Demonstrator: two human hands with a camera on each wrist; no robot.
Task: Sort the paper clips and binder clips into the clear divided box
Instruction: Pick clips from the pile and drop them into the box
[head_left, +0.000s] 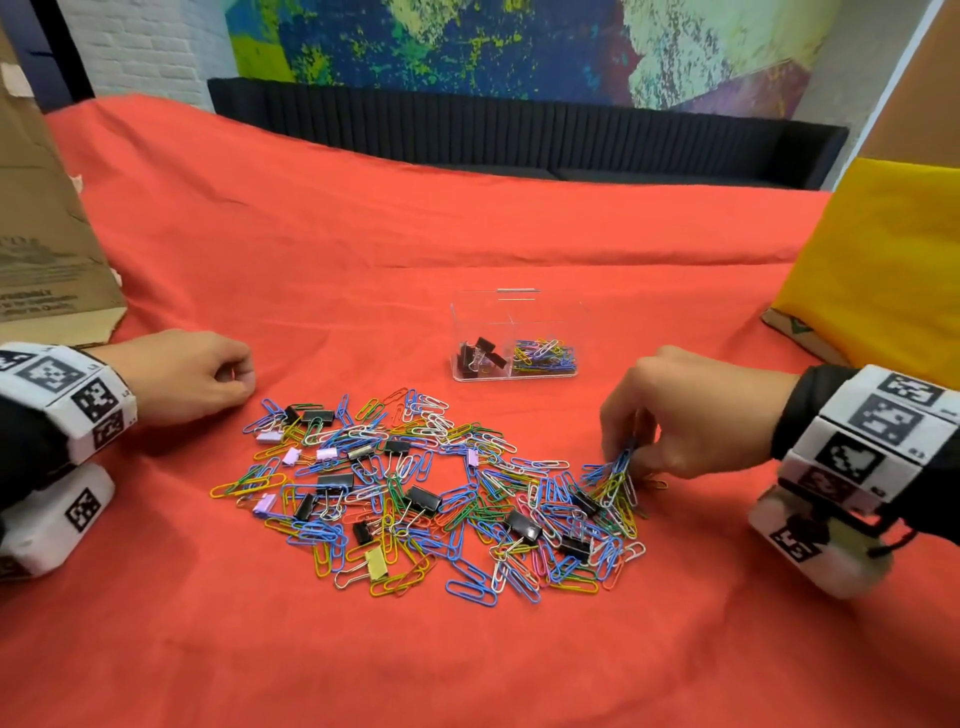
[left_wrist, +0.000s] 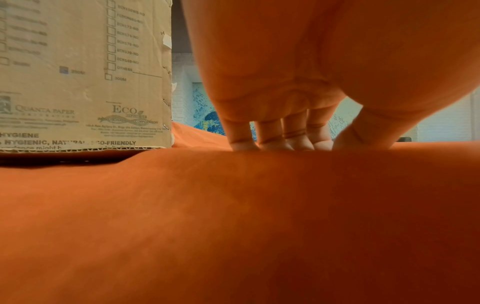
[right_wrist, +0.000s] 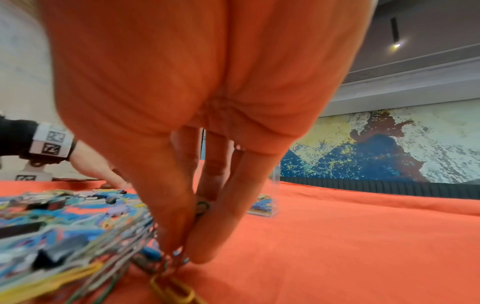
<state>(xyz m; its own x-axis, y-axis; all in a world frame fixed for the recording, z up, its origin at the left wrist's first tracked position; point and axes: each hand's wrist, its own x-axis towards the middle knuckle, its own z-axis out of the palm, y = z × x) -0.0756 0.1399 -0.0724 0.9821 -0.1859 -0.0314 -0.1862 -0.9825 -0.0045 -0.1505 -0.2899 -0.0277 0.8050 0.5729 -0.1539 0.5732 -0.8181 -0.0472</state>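
Pinching a small bunch of paper clips (head_left: 618, 470) at the pile's right edge, the right hand (head_left: 691, 415) has thumb and fingertips (right_wrist: 202, 255) closed on them. They look light, springy, slippery and apt to tangle; best taken by their loops. Farther left, the left hand (head_left: 187, 376) rests loosely curled and empty on the red cloth (head_left: 363, 234). Beyond stands the clear divided box (head_left: 514, 332), binder clips (head_left: 480, 353) in the left compartment. Only the left wrist view shows the cardboard box's (left_wrist: 78, 82) print.

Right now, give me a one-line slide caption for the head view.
Right hand pinches paper clips from the pile's edge; left hand rests on the red cloth.
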